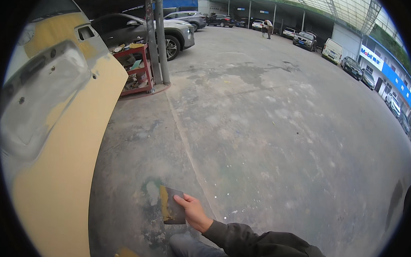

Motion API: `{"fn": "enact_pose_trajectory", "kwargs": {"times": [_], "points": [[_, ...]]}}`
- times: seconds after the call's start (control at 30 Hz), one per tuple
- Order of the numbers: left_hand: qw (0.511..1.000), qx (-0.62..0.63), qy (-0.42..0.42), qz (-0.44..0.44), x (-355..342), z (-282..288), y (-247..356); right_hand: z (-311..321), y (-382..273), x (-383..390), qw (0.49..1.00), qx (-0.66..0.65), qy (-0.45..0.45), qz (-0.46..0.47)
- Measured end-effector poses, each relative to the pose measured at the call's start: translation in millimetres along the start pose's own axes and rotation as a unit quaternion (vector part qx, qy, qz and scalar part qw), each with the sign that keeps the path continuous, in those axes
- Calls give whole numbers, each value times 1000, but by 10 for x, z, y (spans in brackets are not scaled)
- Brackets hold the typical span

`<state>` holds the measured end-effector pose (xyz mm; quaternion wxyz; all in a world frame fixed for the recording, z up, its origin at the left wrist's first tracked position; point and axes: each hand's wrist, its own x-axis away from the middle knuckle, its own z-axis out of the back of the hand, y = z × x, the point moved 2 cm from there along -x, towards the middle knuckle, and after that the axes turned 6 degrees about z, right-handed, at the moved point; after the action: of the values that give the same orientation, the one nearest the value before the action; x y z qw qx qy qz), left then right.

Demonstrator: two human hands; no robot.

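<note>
My right hand (194, 212) grips a dark square flat plate (173, 209), thumb on its face; yellow paste covers its left edge. Beside me on the left is a large vehicle body panel (59, 159), cream over much of it, with a bare grey recessed area and yellow patches higher up. The plate is held out over the floor, apart from the panel. My left hand is out of sight; a yellowish flat object (126, 255) shows partly at the bottom edge.
Concrete floor (268, 144) stretches ahead. A red tool trolley (146, 81) and posts (160, 68) stand by a grey SUV (179, 30) at the upper left. Parked cars (303, 39) line the far side and right, where a person (268, 28) stands in the distance.
</note>
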<state>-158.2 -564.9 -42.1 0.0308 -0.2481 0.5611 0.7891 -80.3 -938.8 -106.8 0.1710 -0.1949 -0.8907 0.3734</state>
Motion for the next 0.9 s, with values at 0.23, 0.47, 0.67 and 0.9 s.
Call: {"fn": "enact_pose_trajectory", "kwargs": {"times": [0.23,0.47,0.67,0.9], "points": [[996,-18,64,-52,-39,189,345,-290,-160,521,967,134,-115,184],[939,260,170,147,-60,319,973,-651,-372,974,907,222,-180,309],[984,92,152,33,28,554,948,-1044,-514,1110,851,237,-244,400],[944,230,198,131,-58,515,1048,-1295,-704,1158,776,244,-287,506]]}}
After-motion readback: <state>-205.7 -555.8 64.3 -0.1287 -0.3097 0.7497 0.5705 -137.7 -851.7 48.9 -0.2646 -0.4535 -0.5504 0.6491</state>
